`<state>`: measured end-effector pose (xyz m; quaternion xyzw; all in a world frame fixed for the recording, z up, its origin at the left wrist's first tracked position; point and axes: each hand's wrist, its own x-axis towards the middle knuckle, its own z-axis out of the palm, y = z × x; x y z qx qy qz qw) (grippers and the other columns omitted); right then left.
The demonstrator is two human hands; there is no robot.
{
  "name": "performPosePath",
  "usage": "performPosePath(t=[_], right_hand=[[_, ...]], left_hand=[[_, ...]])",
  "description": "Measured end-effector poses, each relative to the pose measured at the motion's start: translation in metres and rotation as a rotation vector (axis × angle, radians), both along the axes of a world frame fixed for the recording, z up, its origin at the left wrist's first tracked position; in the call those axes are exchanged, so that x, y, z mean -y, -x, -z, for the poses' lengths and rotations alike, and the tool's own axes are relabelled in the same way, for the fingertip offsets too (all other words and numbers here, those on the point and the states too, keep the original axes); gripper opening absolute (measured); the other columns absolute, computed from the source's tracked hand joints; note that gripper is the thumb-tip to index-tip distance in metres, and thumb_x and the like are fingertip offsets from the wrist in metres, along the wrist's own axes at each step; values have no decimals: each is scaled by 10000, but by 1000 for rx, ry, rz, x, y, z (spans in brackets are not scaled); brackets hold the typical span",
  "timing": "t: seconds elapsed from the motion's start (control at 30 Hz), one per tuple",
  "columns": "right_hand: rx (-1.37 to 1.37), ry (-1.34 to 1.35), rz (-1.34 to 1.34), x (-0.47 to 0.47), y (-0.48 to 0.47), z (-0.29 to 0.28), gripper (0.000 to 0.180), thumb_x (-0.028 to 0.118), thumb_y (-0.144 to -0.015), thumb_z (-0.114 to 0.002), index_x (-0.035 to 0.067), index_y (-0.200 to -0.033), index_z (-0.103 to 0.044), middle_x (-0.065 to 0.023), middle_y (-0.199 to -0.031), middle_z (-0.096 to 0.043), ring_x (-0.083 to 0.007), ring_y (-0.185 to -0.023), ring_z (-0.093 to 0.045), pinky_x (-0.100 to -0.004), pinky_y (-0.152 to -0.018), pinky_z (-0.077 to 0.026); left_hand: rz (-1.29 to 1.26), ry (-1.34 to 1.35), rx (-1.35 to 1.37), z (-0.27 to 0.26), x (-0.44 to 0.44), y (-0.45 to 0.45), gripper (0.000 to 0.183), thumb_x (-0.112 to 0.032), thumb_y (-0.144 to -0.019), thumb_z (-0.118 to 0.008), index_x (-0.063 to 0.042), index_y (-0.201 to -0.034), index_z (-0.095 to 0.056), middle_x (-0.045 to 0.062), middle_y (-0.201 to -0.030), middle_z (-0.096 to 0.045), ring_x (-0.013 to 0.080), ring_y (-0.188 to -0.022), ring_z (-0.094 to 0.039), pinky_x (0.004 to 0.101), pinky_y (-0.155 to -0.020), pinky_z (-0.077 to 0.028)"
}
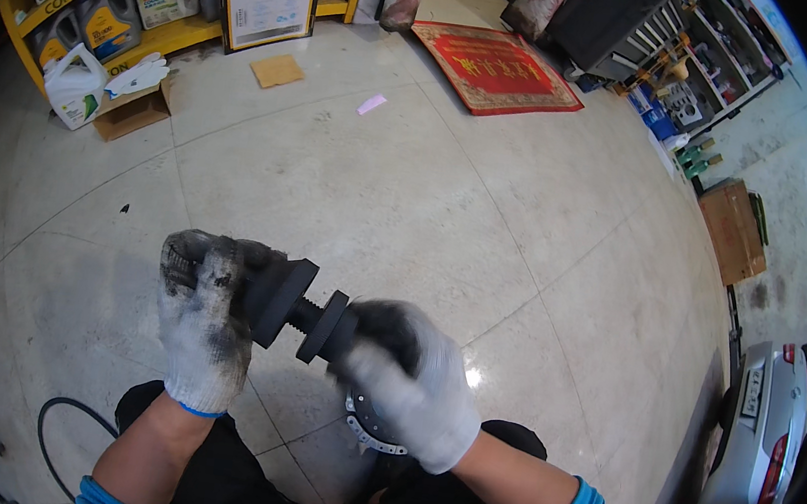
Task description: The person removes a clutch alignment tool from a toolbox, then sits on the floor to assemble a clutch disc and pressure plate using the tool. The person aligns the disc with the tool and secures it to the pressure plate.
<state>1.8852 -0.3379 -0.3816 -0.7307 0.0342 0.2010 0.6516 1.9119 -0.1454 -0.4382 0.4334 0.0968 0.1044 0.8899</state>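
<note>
A black threaded tool (304, 315) is held at a tilt between my two gloved hands, over the floor in front of my knees. My left hand (208, 319), in a soiled white knit glove, grips its wide-flanged end. A knurled ring (323, 326) sits on the tool's other side, across a short stretch of bare thread. My right hand (417, 390), also gloved and blurred, is closed around the end beside that ring. Partly hidden under my right hand is a round dark part with a notched metal rim (373, 437).
A yellow shelf (172, 46) of oil jugs stands at the far left, a framed certificate (270, 5) leaning against it. A red mat (501, 71) lies near a black tool cabinet (605, 24). A silver car (757, 447) is at right, a black hose (49, 428) at lower left.
</note>
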Motion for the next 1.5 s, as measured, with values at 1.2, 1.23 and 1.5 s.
performPosePath(t=[1.2,1.23,1.5], right_hand=[[412,377,-145,-4,-9,27,511,416,-941,-604,-45,-1161,-598,-221,-955,-643,-348,-963,-663,-394,-832,-540],[201,288,-189,-1,-11,23,522,433,-950,-589,-50,-1147,-605,-215,-946,-646,-332,-949,-668,-384,-813,-537],[567,466,-101,-4,-1,23,601,318,-858,-774,-43,-1268,-523,-210,-1044,-670,-315,-1071,-687,-387,-947,-545]], left_hand=[[13,42,2,6,-3,-4,101,-107,-1029,-594,-76,-1071,-508,168,-1013,-690,280,-979,-696,410,-896,-582],[12,35,11,7,-3,-5,101,-105,-1029,-593,-76,-1072,-507,168,-1011,-690,280,-978,-696,410,-896,-582],[17,43,-3,6,-1,-3,126,-120,-1035,-588,-76,-1104,-492,170,-1016,-691,293,-997,-696,409,-896,-580]])
